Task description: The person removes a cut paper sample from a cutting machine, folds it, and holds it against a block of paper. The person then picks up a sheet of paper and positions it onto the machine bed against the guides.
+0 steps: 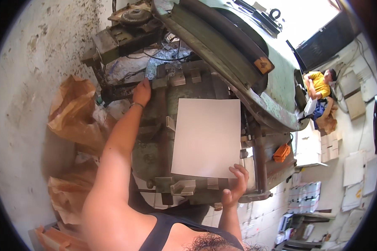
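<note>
A blank white sheet (pixel 206 138) lies on the flat bed of an old green machine (pixel 153 157), between small metal guide blocks. My left hand (pixel 142 93) is closed at the machine's far left edge, beside a grey, worn metal piece (pixel 151 69). What its fingers hold there, if anything, is hidden. By the sheet's near right corner is my right hand (pixel 235 185), with thumb and fingers apart. Its fingertips are at the sheet's edge; whether they touch it I cannot tell.
The machine's large tilted frame (pixel 222 46) rises over the far right of the bed. Crumpled brown paper (pixel 73 111) lies along the left wall. An orange object (pixel 281 153) rests on the machine's right side. A person in a yellow shirt (pixel 318 83) is at the far right.
</note>
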A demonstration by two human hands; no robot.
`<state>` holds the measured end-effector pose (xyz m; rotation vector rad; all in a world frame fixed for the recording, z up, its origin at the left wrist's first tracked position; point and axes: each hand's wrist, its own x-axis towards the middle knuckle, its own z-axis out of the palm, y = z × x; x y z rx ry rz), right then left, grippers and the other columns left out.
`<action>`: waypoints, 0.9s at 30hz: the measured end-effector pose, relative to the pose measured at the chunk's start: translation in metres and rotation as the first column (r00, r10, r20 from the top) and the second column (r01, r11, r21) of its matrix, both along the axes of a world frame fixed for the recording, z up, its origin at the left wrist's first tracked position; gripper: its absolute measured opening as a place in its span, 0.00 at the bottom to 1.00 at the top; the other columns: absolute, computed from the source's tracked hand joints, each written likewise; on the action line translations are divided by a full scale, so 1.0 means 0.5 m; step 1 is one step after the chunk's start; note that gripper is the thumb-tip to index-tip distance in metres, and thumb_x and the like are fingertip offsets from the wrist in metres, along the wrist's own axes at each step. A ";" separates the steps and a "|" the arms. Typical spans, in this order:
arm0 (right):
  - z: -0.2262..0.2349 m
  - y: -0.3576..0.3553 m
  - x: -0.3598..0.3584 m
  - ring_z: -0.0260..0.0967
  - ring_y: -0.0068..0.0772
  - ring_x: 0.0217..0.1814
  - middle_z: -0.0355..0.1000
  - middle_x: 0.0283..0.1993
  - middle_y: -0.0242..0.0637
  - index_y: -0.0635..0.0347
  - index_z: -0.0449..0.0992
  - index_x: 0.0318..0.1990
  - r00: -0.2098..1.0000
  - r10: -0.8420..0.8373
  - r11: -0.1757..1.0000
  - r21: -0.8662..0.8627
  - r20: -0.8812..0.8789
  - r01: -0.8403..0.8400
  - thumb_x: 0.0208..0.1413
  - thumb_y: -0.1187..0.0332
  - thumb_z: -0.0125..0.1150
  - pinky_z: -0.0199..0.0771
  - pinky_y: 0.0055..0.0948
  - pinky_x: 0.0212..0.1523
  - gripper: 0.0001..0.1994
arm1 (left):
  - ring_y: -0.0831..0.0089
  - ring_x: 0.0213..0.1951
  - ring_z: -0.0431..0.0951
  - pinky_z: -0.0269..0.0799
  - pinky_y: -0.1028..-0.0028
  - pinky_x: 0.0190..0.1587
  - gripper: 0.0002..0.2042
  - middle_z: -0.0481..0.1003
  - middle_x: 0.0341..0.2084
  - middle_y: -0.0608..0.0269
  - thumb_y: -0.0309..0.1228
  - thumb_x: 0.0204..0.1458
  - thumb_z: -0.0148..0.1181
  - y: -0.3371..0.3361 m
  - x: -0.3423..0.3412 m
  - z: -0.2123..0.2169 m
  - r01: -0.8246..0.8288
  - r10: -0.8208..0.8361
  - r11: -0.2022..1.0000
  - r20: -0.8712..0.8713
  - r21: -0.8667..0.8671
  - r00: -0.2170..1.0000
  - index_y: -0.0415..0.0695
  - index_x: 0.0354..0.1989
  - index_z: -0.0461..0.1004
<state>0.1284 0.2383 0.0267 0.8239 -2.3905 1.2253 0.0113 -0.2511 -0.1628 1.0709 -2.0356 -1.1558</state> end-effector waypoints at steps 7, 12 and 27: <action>0.003 -0.002 -0.008 0.70 0.54 0.63 0.74 0.57 0.53 0.66 0.82 0.51 1.000 -0.008 1.000 0.014 -0.001 0.008 0.53 0.19 0.55 0.69 0.51 0.65 0.49 | 0.28 0.50 0.80 0.73 0.40 0.58 0.28 0.80 0.45 0.28 0.48 0.71 0.40 -0.033 -0.028 -0.020 0.047 -0.045 0.999 0.079 -0.027 0.996 0.35 0.48 0.81; 0.006 -0.004 -0.010 0.70 0.55 0.63 0.74 0.57 0.53 0.66 0.82 0.51 1.000 0.004 1.000 0.006 -0.002 -0.004 0.53 0.19 0.56 0.68 0.51 0.65 0.49 | 0.33 0.44 0.83 0.78 0.43 0.48 0.27 0.82 0.39 0.29 0.51 0.69 0.45 -0.113 -0.038 -0.062 0.352 -0.276 0.910 0.315 -0.217 0.908 0.36 0.43 0.80; 0.004 0.000 -0.009 0.67 0.56 0.67 0.73 0.59 0.51 0.63 0.82 0.52 0.998 0.018 0.999 0.035 -0.059 -0.016 0.49 0.37 0.73 0.66 0.53 0.67 0.36 | 0.50 0.56 0.78 0.74 0.57 0.61 0.28 0.77 0.54 0.50 0.39 0.52 0.77 -0.037 0.059 0.171 0.617 -0.613 0.730 0.118 -0.294 0.781 0.48 0.62 0.79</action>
